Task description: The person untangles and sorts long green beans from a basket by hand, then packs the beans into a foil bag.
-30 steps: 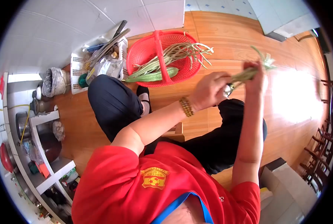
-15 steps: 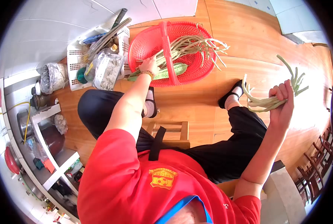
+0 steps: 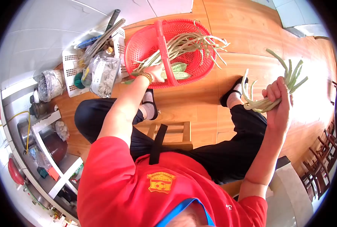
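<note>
My left hand [image 3: 156,72], with a beaded bracelet at the wrist, reaches into a red plastic basket [image 3: 136,43] under its handle. It is over the near ends of a pile of long beans [image 3: 189,41], beside a green ridged gourd [image 3: 178,72]. Its fingertips are hidden, so their grip is unclear. Out to the right, my right hand [image 3: 280,98] is raised and closed around a bunch of long beans [image 3: 294,73]. Green ends stick up above the fist, while paler ends curve out to its left.
A white crate [image 3: 71,64] with bottles, a clear plastic container and rods stands left of the basket. Further left are a plastic-wrapped bin [image 3: 51,85] and shelves [image 3: 64,170]. A wooden stool [image 3: 186,133] lies between my legs. Dark chairs [image 3: 323,159] are at far right.
My left hand has shifted right and nearer inside the basket, from the bean ends toward the gourd. My right hand keeps its bunch and has moved slightly left in view.
</note>
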`<state>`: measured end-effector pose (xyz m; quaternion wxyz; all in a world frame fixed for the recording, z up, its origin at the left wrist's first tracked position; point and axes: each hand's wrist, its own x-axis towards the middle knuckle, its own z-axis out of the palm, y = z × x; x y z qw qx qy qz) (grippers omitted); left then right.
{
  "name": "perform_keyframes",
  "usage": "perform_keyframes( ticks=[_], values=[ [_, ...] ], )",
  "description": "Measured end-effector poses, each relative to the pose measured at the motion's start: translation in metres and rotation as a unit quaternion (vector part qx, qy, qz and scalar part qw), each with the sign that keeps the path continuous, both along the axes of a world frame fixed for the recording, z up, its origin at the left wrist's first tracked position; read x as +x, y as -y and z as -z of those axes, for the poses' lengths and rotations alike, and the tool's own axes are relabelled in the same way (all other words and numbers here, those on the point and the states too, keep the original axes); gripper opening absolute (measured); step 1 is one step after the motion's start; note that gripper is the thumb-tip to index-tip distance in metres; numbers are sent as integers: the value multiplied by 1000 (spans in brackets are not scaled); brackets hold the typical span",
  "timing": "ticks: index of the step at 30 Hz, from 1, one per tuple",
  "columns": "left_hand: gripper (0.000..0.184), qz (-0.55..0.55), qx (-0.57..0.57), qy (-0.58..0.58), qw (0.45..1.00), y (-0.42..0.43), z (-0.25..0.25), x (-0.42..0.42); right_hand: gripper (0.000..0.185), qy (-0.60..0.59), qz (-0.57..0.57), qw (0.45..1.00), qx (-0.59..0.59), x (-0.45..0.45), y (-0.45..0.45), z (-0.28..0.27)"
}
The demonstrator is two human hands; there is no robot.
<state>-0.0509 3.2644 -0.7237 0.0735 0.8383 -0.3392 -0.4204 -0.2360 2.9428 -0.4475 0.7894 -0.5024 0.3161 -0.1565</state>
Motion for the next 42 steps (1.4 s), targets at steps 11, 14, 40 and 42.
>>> perform_keyframes(
  ticks=[11,14,40,42],
  values=[
    [23,-242,-180,-50,952,26,83,42,9,-57,18,998,-16,4,-8,-3],
    [42,-209,-207,155,943,69,85,41,9,-60,15,998,-10,4,-4,2],
    [18,-396,-125,-281,866,-25,-120,87,16,-58,-63,994,-66,-4,-27,-22],
    [20,-388,-112,-305,862,-41,-171,81,17,-57,-117,990,-46,-1,-34,-18]
  ],
)
